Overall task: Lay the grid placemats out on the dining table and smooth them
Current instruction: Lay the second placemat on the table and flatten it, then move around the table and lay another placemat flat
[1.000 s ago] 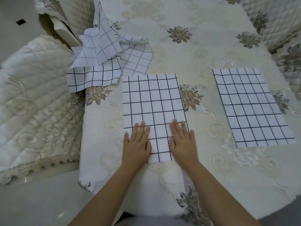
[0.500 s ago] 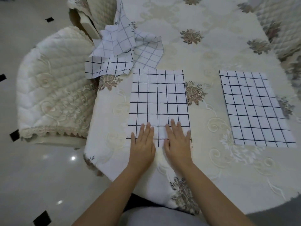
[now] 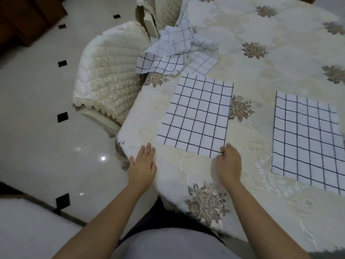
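A white placemat with a black grid (image 3: 197, 114) lies flat on the cream embroidered tablecloth (image 3: 261, 34), close to the table's near left corner. My left hand (image 3: 142, 165) rests flat on the cloth just off the mat's near left corner, fingers together. My right hand (image 3: 228, 161) is at the mat's near right corner, and its fingertips pinch that corner. A second grid placemat (image 3: 306, 141) lies flat to the right. A crumpled heap of more grid placemats (image 3: 177, 55) sits at the table's left edge, beyond the first mat.
A chair with a quilted cream cover (image 3: 108, 75) stands at the table's left side, a second one (image 3: 149, 14) behind it. Glossy pale floor tiles with small black squares (image 3: 62, 116) lie to the left. The table edge runs just in front of my hands.
Both hands have slid off the near end of the mat and spread apart toward its two near corners. The camera has swung left, so the table sits further right.
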Demonstrator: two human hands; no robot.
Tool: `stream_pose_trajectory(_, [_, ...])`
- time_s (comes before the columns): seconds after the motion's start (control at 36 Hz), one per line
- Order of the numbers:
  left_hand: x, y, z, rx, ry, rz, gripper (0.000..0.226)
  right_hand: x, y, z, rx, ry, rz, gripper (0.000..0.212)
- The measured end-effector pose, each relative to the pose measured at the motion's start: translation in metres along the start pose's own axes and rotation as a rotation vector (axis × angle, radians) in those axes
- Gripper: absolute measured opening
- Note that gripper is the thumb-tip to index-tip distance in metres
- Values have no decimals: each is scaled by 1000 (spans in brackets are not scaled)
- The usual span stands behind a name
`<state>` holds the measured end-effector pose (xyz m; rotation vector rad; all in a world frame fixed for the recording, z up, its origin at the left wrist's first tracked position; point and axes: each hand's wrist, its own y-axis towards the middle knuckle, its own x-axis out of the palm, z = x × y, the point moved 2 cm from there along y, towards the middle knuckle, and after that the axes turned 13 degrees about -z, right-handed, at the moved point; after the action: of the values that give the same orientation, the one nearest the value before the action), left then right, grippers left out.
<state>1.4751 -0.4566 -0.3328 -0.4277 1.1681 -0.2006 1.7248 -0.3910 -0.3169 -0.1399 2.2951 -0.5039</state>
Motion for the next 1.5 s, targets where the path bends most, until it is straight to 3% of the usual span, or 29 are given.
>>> stream_pose_trajectory(0.11, [-10, -11, 16, -167, -522, -4, 43, 7, -14, -42, -11, 251, -21, 30])
stream_pose_trajectory(0.19, [-24, -29, 26, -336, -1004, 39, 32, 23, -34, -70, -150, 303, -187, 26])
stream_pose_trajectory(0.31, [-42, -57, 19, -413, -1306, 50, 25, 40, -56, -96, -179, 436, -414, 20])
stream_pose_trajectory(0.58, [-67, -134, -72, -565, -1500, 383, 27, 102, -95, -157, -210, 442, -822, 25])
stream_pose_trajectory(0.72, [-83, -139, -120, -616, -1546, 471, 26, 161, -107, -202, -237, 348, -921, 28])
stream_pose_trajectory(1.03, [-170, -123, -249, -426, -1473, 542, 22, 280, -134, -356, -360, 271, -1060, 24])
stream_pose_trajectory(1.22, [-203, -125, -318, -443, -1411, 624, 26, 327, -132, -429, -421, 344, -1060, 25])
stream_pose_trajectory(1.5, [-258, -79, -399, -431, -1401, 693, 28, 363, -40, -481, -225, 420, -869, 29])
